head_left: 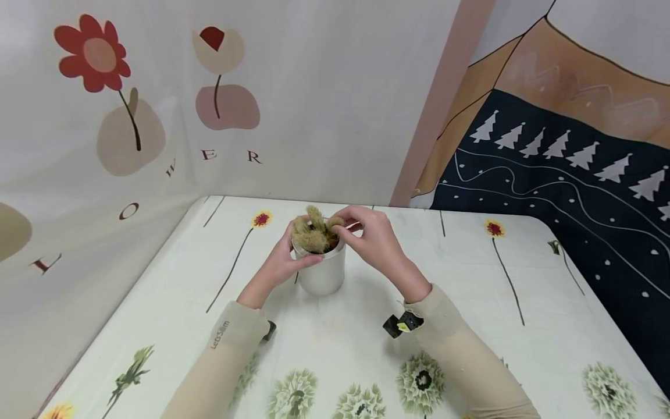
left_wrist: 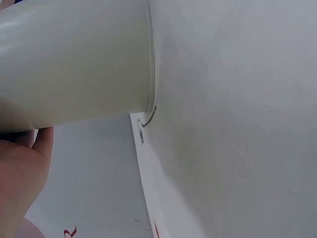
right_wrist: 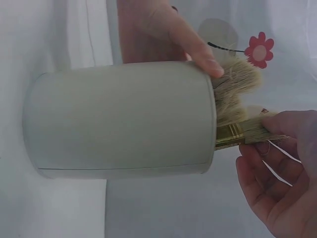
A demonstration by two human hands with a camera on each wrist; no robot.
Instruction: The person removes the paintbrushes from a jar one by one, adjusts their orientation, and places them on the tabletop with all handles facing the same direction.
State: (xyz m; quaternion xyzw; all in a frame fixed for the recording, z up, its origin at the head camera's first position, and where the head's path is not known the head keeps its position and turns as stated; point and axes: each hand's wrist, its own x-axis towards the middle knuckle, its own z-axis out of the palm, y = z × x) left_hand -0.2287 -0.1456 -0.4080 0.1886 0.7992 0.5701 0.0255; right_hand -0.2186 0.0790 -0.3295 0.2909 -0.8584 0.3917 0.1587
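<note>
A white cylindrical container (head_left: 321, 280) stands on the table, with several paint brushes (head_left: 312, 240) in it, their pale bristles up. My left hand (head_left: 277, 265) grips the container near its rim, thumb along the front of the rim. In the left wrist view, fingers (left_wrist: 45, 141) of that hand touch the container's side. My right hand (head_left: 374, 238) is at the right of the rim and pinches one paint brush (right_wrist: 229, 135) by its bristles. That brush's gold metal band shows just above the rim in the right wrist view; its handle is hidden inside the container.
A white cloth with printed flowers covers the table (head_left: 361, 343). Behind and to the left hangs a pale curtain (head_left: 324, 105) with flower prints. At the right is a dark cloth (head_left: 523, 169) with white trees. Small black devices (head_left: 403, 323) sit at the wrists.
</note>
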